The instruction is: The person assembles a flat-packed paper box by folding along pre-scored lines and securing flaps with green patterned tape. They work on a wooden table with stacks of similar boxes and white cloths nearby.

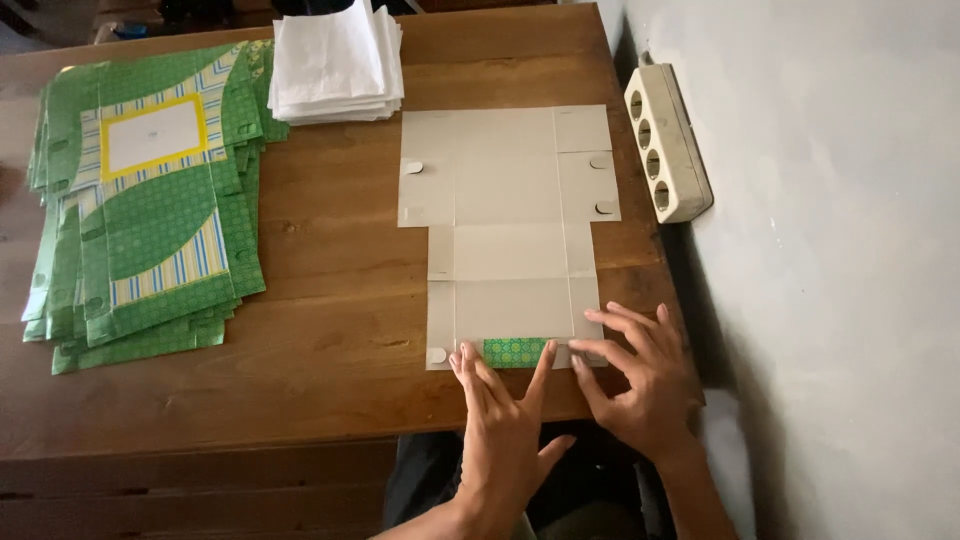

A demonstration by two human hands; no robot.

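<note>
Pressing box blank — lengthwise away, both hands flat

Two bare hands show at the near edge of the table. The left hand has long, slim fingers with short nails and no ring, watch or band. The right hand is likewise bare, with no ring and nothing at the wrist. Both forearms are uncovered down to the bottom of the picture, with no sleeve in sight. Below the table edge, between the forearms, dark clothing covers the lap; its kind cannot be told.
</note>
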